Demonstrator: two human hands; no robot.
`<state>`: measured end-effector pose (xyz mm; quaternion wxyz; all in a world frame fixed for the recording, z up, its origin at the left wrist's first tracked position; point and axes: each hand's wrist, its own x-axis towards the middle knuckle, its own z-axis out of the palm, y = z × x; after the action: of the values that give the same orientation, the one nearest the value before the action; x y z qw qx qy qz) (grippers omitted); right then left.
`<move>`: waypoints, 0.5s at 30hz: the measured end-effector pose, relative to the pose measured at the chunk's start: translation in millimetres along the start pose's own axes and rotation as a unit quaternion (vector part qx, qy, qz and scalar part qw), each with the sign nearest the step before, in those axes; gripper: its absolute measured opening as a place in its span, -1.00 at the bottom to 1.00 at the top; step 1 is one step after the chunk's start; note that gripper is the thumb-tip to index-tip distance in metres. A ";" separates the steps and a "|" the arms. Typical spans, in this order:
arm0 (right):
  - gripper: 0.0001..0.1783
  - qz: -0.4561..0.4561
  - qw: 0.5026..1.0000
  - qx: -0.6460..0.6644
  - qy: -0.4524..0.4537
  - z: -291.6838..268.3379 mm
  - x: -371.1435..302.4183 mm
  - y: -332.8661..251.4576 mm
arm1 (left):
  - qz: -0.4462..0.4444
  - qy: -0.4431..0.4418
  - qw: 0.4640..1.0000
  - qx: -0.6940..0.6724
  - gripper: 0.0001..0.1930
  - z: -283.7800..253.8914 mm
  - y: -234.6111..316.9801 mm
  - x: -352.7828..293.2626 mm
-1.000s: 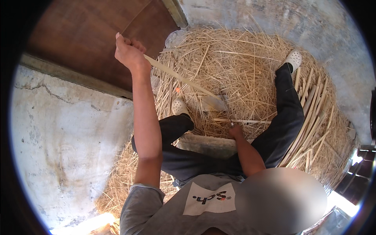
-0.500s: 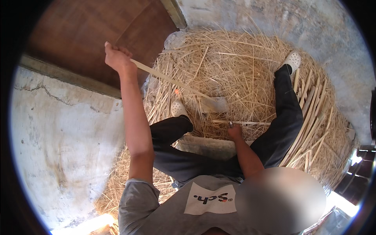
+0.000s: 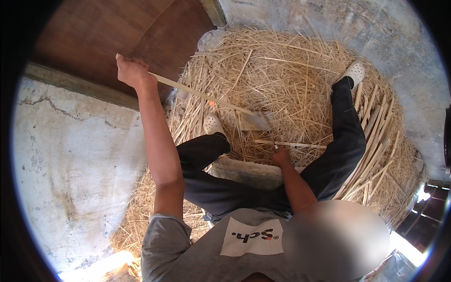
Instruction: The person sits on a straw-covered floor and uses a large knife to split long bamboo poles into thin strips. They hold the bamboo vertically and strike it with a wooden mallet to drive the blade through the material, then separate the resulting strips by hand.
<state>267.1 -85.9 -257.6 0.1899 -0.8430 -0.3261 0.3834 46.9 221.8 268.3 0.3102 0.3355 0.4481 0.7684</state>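
Observation:
My left hand [image 3: 133, 71] is stretched out to the far left, its fingers curled round one end of a long pale bamboo-like strip [image 3: 197, 93]. The strip slopes down to the right, toward a pale, flat, block-like piece [image 3: 256, 121] amid the shavings; its lower end is blurred there. Low between my legs, my right hand [image 3: 281, 156] is closed on a small tool [image 3: 276, 146]. A bit of metal shows above the fist, but the tool's kind cannot be made out. Just above this hand lies another pale strip [image 3: 296, 144].
A thick heap of straw-like shavings [image 3: 291, 61] spreads round my feet. Several longer strips [image 3: 371, 141] lie beside my right leg. A low ledge [image 3: 249, 173] stands between my legs. Plastered walls [image 3: 80, 164] and a brown panel [image 3: 117, 33] close in the left and far sides.
My left hand has moved a little farther left, drawing the strip along with it. My right hand stays in nearly the same place.

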 end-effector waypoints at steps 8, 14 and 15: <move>-0.76 -0.081 0.994 0.036 -0.061 -50.7 -33.7 -63.6 | -0.005 0.058 0.998 0.018 -0.60 -29.3 -14.8 29.2; -0.72 0.031 0.996 -0.021 -0.076 -24.4 -13.2 -28.3 | -0.009 0.079 0.996 0.030 -0.64 -29.6 -16.5 35.6; -0.71 0.038 0.998 -0.019 -0.052 -21.8 -13.2 -26.2 | -0.013 0.077 0.996 0.039 -0.65 -27.1 -14.5 30.1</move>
<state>266.8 -77.9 -221.9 0.1422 -0.8373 -0.3104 0.4271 10.4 238.0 252.3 0.2715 0.2816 0.5048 0.7695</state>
